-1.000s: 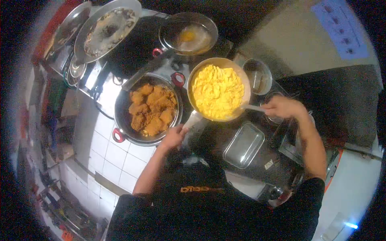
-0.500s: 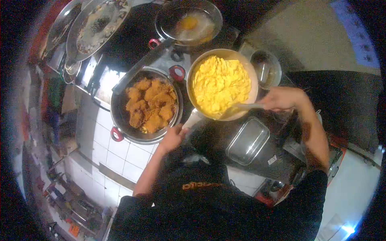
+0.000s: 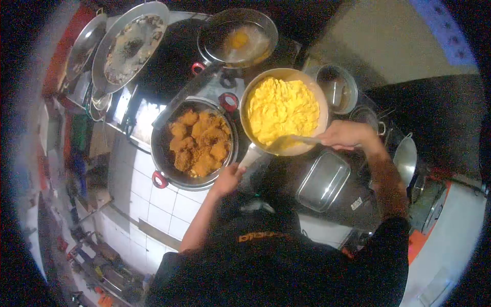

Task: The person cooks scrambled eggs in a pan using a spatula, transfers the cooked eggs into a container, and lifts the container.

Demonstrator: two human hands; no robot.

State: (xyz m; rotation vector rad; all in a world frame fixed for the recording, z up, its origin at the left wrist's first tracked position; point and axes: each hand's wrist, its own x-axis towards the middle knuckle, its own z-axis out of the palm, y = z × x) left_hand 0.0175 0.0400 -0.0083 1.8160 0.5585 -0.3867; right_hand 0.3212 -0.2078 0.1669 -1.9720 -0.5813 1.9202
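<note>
My left hand (image 3: pixel 228 179) is closed around the pale handle (image 3: pixel 250 155) of a round pan (image 3: pixel 322 113) full of yellow scrambled egg (image 3: pixel 282 110). In my right hand (image 3: pixel 346 135) is a grey spatula (image 3: pixel 303 139), its blade at the lower edge of the egg, inside the pan. Left of the pan stands a dark pot (image 3: pixel 161 166) with red-ringed handles, holding brown breaded pieces (image 3: pixel 202 140). A long dark handle (image 3: pixel 184 97) crosses over that pot's upper left rim.
A pan with egg remains (image 3: pixel 238 38) lies behind. Large metal pans (image 3: pixel 134 43) stand at the upper left. To the right are a clear bowl (image 3: pixel 336 88), a rectangular glass dish (image 3: pixel 324 181) and a metal bowl (image 3: pixel 405 159). White tiles (image 3: pixel 156 215) show below the pot.
My right hand has moved left and slightly down with the spatula, whose blade has shifted left along the pan's lower edge. My left hand keeps its hold. The camera view has shifted slightly.
</note>
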